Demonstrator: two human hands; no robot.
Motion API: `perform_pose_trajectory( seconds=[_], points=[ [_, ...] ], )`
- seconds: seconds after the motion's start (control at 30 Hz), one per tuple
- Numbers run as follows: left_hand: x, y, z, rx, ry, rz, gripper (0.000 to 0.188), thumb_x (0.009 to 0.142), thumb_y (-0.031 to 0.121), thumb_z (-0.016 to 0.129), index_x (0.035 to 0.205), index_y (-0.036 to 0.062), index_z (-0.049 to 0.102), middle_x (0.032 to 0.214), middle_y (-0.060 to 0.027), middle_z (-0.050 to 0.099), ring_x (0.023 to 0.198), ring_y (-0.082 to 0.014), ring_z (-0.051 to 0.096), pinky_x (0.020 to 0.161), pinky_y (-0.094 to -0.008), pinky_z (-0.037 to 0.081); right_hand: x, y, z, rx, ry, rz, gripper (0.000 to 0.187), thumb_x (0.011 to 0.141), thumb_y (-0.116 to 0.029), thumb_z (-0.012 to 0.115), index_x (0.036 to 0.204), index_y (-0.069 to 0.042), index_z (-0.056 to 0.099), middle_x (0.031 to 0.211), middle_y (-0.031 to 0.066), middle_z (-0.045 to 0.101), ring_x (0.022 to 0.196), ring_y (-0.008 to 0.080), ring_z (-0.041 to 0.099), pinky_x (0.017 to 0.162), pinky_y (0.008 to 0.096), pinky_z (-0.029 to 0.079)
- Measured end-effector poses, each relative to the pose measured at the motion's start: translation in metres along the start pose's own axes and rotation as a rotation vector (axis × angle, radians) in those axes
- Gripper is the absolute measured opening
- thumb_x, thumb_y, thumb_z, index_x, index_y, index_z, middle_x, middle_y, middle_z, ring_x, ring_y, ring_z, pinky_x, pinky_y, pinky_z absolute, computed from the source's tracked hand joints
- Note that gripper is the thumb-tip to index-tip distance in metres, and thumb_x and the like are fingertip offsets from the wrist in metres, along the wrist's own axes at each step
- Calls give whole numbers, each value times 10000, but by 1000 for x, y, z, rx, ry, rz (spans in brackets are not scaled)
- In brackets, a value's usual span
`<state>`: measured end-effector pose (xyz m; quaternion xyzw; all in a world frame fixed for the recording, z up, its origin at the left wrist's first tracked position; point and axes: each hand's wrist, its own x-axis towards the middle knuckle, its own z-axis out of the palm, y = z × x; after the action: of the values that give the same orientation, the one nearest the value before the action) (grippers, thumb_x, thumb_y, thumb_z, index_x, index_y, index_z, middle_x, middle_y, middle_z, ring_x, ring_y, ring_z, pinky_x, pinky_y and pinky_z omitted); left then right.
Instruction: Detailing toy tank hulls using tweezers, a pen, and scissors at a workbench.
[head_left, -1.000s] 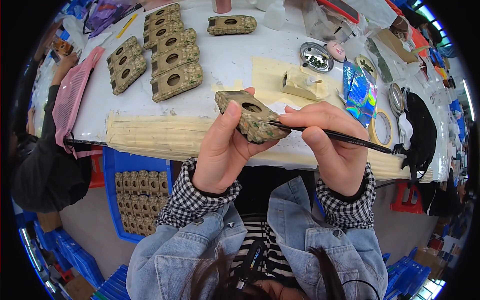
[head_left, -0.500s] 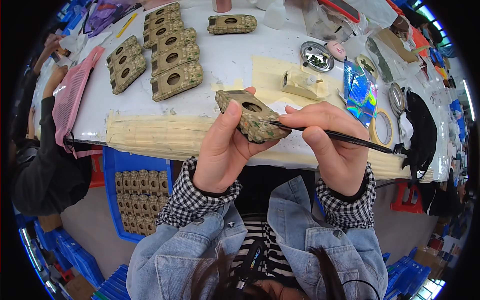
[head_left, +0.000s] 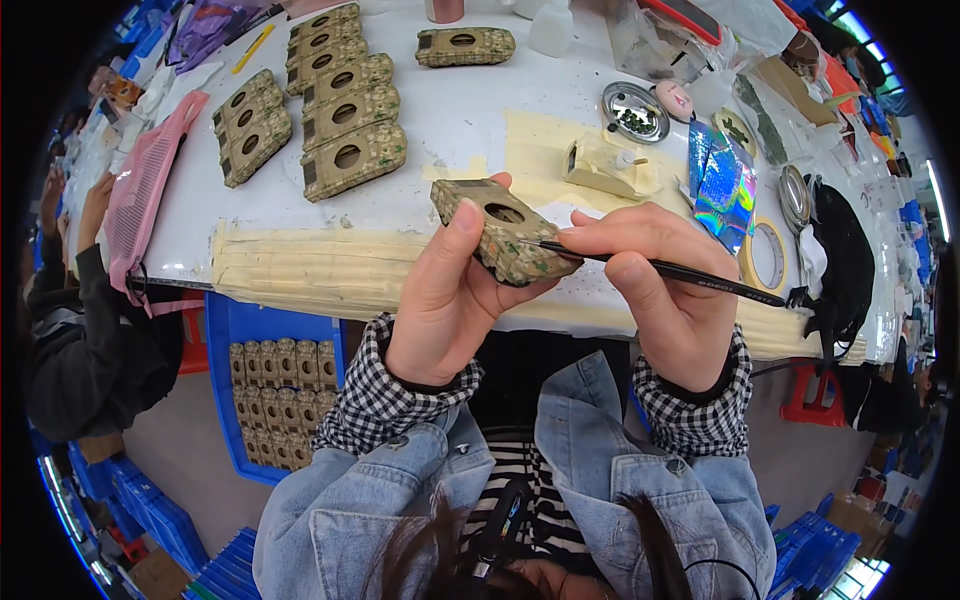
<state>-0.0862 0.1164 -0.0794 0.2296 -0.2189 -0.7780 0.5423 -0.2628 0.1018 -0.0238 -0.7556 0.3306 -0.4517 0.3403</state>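
Note:
My left hand [head_left: 445, 290] is closed around a camouflage model tank hull [head_left: 510, 252], thumb along its near side. The hull is tilted above the table's front edge, and a round hole shows in its top. In my right hand [head_left: 670, 290] are slim black tweezers [head_left: 715, 281], pinched between thumb and fingers. Their fine tip rests on or just over the hull's upper surface, near the hole; contact is hard to make out. Whether the tip grips a small part cannot be seen.
More camouflage hulls [head_left: 345, 160] stand in rows at the back left, with one [head_left: 465, 47] apart. A masked block with a small jar [head_left: 610, 168], a round dish of small green parts [head_left: 635, 112] and a tape roll [head_left: 763, 253] lie right. A blue bin [head_left: 222, 400] holds hulls below.
My hands, the hull and the tweezers stay almost where they were; the tip has shifted very slightly left. At the far left, another person's hands and arm have moved.

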Motion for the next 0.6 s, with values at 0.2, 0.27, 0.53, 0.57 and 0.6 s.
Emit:
perform_pose_trajectory(
  seconds=[0.2,0.27,0.53,0.57,0.6],
  points=[
    [0,0,1,3,15,5,578,976,432,283,1375,15,252,1198,-170,515,1076,-262,569,889,-380,528,0,1,0,-3,2,1,152,822,-81,621,936,-2,684,827,102,676,769,212,609,748,308,476],
    [0,0,1,-2,4,4,577,976,431,283,1374,14,253,1197,-170,515,1076,-262,569,889,-379,529,0,1,0,-4,-2,0,151,822,-80,620,935,-1,684,830,101,677,770,212,610,748,307,476],
    [0,1,0,-2,0,0,575,976,429,284,1371,13,257,1193,-168,517,1075,-263,570,888,-380,530,0,2,1,-6,5,-8,152,826,-85,619,934,1,682,836,101,677,775,211,610,748,309,476],
    [0,1,1,0,0,0,575,976,429,286,1372,13,257,1194,-168,516,1075,-263,569,888,-381,530,0,1,1,-5,5,-1,177,842,-125,602,924,12,677,845,121,672,782,216,613,746,310,471],
    [1,1,1,2,-1,1,575,975,429,287,1372,13,257,1195,-168,514,1075,-264,569,887,-381,530,0,0,2,-4,4,6,215,858,-165,585,913,24,672,855,141,667,789,220,615,744,311,466]
  ],
)
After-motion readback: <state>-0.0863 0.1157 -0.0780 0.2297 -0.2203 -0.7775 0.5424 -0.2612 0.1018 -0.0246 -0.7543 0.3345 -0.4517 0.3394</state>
